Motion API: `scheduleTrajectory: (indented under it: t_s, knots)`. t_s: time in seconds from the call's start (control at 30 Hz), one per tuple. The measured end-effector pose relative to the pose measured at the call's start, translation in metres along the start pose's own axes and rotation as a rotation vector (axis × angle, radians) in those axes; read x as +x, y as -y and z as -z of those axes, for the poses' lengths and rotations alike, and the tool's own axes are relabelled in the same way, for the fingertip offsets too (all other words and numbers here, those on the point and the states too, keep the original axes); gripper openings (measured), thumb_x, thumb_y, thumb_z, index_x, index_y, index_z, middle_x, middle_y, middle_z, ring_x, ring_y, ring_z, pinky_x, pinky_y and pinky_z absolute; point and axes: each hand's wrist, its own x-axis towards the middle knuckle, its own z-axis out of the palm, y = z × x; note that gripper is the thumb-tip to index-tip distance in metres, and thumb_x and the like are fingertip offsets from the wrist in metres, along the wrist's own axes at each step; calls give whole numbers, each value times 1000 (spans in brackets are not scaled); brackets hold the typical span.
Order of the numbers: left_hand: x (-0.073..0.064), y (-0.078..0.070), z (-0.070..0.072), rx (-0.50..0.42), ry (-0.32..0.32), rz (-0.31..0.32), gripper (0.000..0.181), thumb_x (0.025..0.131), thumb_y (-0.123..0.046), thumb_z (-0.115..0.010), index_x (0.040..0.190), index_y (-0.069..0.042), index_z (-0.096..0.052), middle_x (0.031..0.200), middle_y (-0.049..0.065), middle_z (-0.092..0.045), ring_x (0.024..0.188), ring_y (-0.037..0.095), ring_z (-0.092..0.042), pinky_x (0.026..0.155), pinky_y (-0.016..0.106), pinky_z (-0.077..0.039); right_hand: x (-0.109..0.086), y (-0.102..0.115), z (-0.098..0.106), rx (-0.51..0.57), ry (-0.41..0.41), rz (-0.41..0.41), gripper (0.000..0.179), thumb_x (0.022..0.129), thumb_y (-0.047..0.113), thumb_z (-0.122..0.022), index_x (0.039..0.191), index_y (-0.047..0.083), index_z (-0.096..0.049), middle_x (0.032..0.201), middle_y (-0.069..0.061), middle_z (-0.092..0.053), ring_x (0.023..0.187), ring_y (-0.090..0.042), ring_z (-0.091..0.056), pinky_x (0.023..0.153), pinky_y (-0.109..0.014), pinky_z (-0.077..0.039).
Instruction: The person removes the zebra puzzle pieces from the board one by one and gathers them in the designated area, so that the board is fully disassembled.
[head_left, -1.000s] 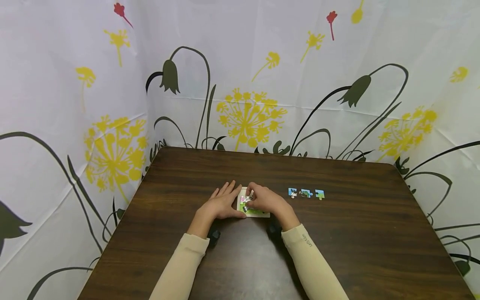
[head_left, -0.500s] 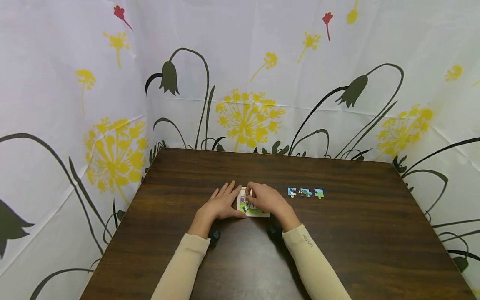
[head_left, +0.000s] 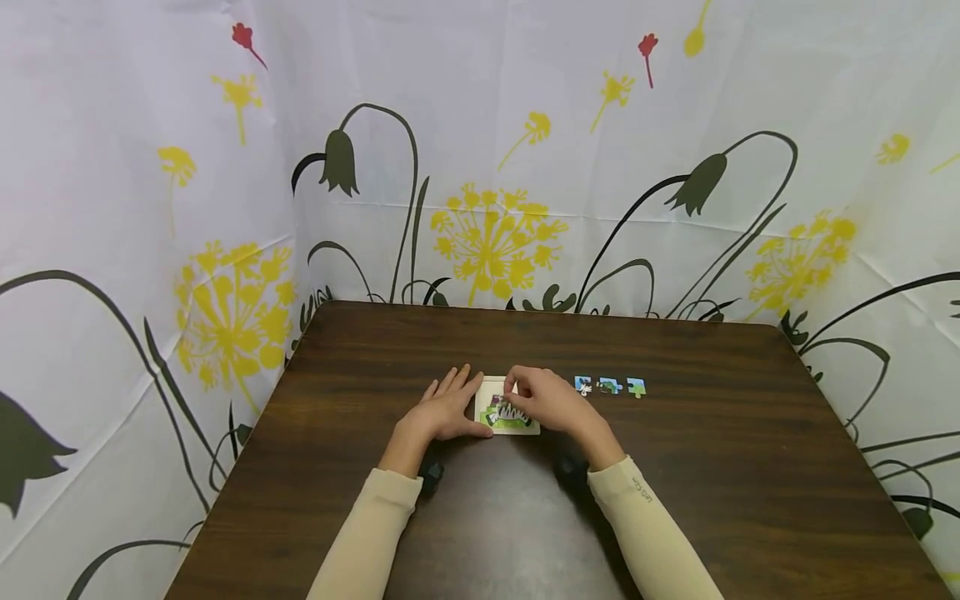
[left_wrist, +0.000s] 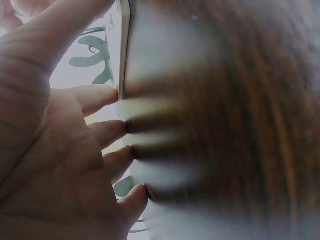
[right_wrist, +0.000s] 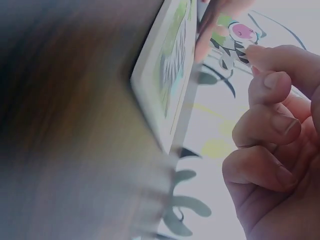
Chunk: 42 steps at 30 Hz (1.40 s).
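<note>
My right hand [head_left: 553, 402] pinches a jigsaw piece [right_wrist: 243, 31] between thumb and index finger, the other fingers curled in. This piece shows a striped animal's face with a pink muzzle and a bit of green. It is held up off the small puzzle board [head_left: 490, 386], a pale-framed tray whose lower part shows a striped body on green. The upper part of the board is bare. At the board's left side my left hand [head_left: 441, 414] lies with fingers straight and spread, fingertips on the table and thumb along the near left corner.
To the right of the board lie three loose jigsaw pieces in a row: a left piece [head_left: 582, 384], a middle piece [head_left: 610, 386] and a right piece [head_left: 636, 387]. The brown wooden table [head_left: 720, 467] meets a flower-printed curtain [head_left: 480, 108] behind.
My right hand has shifted a little to the right with the jigsaw piece, uncovering more of the board's striped picture. The piece has tilted. My left hand stays in place at the board.
</note>
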Motion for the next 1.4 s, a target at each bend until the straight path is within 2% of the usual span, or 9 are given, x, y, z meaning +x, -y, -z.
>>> scheduleTrajectory:
  t_s: [0.2, 0.4, 0.63, 0.8, 0.97, 1.1, 1.23, 1.4]
  knots:
    - [-9, -9, 6, 12, -10, 0, 111, 93, -55, -81, 175, -17, -16, 183, 13, -2, 170, 37, 3, 136, 62, -1, -18, -14, 15, 23, -37, -38, 5, 106, 23, -71, 103, 19, -70, 73, 4, -59, 62, -10, -49, 59, -27, -41]
    - [-21, -18, 13, 13, -7, -3, 110, 93, -54, -82, 175, -14, -20, 183, 16, -5, 170, 39, -1, 136, 63, -3, -37, -27, 27, 36, -27, -75, 5, 105, 19, -70, 102, 15, -70, 79, 3, -65, 68, -12, -54, 65, -30, -46]
    - [-10, -1, -3, 25, -13, -6, 116, 90, -60, -82, 175, -17, -17, 183, 14, -2, 170, 37, 2, 136, 63, 0, -56, -46, 41, 56, 14, -113, 8, 104, 16, -70, 98, 11, -70, 76, 0, -65, 68, -12, -53, 64, -29, -45]
    - [-11, -5, 2, 8, -15, -19, 115, 91, -60, -81, 175, -17, -16, 183, 14, -2, 170, 38, 2, 135, 63, -1, -66, -70, 57, 84, 49, -153, 9, 103, 9, -68, 95, 5, -70, 82, -9, -72, 72, -13, -56, 68, -29, -46]
    - [-9, -5, 5, 2, -8, -12, 115, 91, -59, -81, 175, -18, -15, 183, 12, -1, 170, 36, 4, 135, 63, 0, -67, -86, 64, 57, 22, -173, 10, 103, 10, -68, 94, 5, -72, 83, -5, -71, 73, -13, -56, 68, -30, -46]
    - [-5, -3, 3, 8, -4, 2, 113, 92, -55, -81, 176, -20, -14, 183, 10, 1, 170, 34, 6, 136, 61, 2, -65, -92, 62, 43, -10, -177, 10, 104, 13, -69, 97, 6, -73, 80, -4, -67, 71, -13, -54, 65, -30, -45]
    - [-7, -8, 5, 15, -2, 13, 111, 93, -54, -81, 175, -21, -14, 183, 10, 0, 170, 34, 5, 136, 61, 1, -67, -96, 62, 56, -30, -202, 8, 104, 13, -69, 102, 6, -72, 78, -4, -64, 68, -15, -51, 63, -32, -42]
    - [-9, -8, 5, 5, -1, 8, 113, 92, -56, -81, 175, -21, -14, 183, 10, 0, 170, 34, 6, 136, 61, 1, -73, -97, 65, 93, 32, -242, 20, 99, 19, -77, 109, 4, -68, 77, -4, -61, 68, -15, -51, 64, -32, -43]
